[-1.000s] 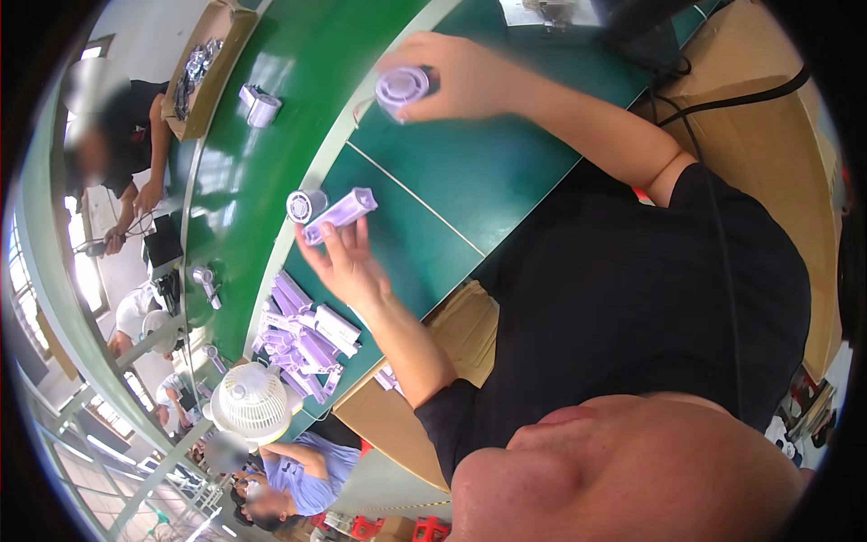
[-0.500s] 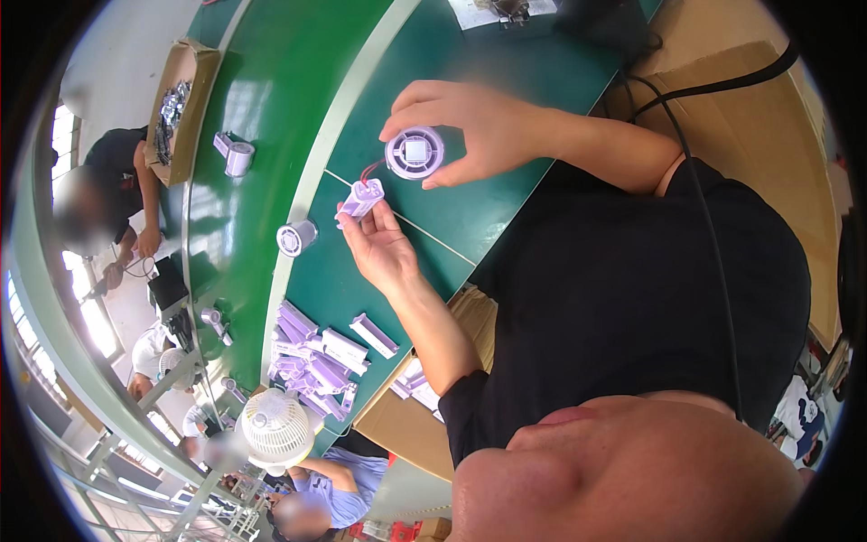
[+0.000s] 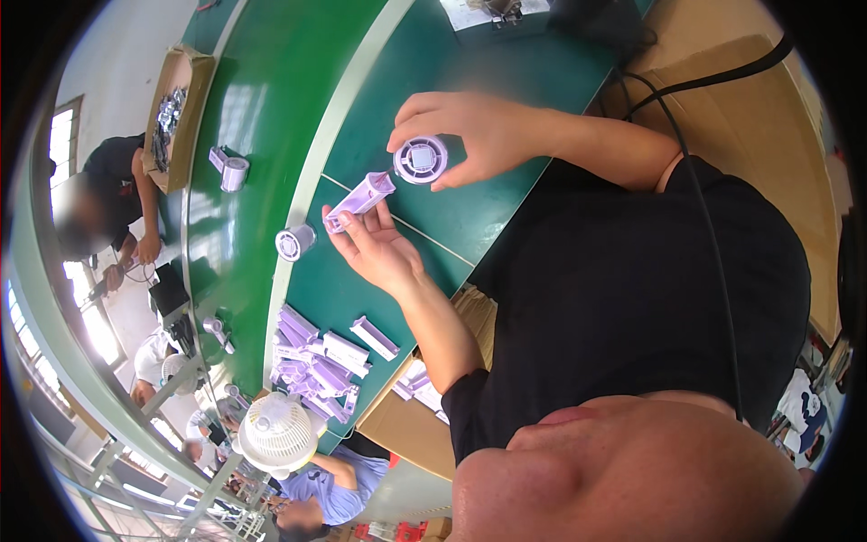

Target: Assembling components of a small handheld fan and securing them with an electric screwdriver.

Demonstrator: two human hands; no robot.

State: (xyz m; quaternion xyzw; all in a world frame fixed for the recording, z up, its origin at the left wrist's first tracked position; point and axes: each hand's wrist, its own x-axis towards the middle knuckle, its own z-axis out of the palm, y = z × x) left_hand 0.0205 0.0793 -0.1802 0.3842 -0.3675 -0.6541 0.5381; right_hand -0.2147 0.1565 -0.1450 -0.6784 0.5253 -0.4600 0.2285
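Observation:
My right hand grips a round lilac fan head by its rim, thumb on one side and fingers on the other. A ring of vents and a pale square centre show on its face. In my left hand, palm up, lies a long lilac handle shell, pinched by the thumb. Its hollow, trough-like side shows, and one end sits close to the fan head. A bit of thin red wire shows between the two. Near my left hand, another lilac fan head rests at the table's edge.
Lilac handle shells lie piled on the green table. A pale caged fan stands beyond them. A fan unit sits on the green belt. A carton holds silvery parts. Other people work nearby.
My left hand has turned the handle shell so its length and hollow side show, its end nearer the fan head. The fan head has shifted slightly down and right; less red wire shows.

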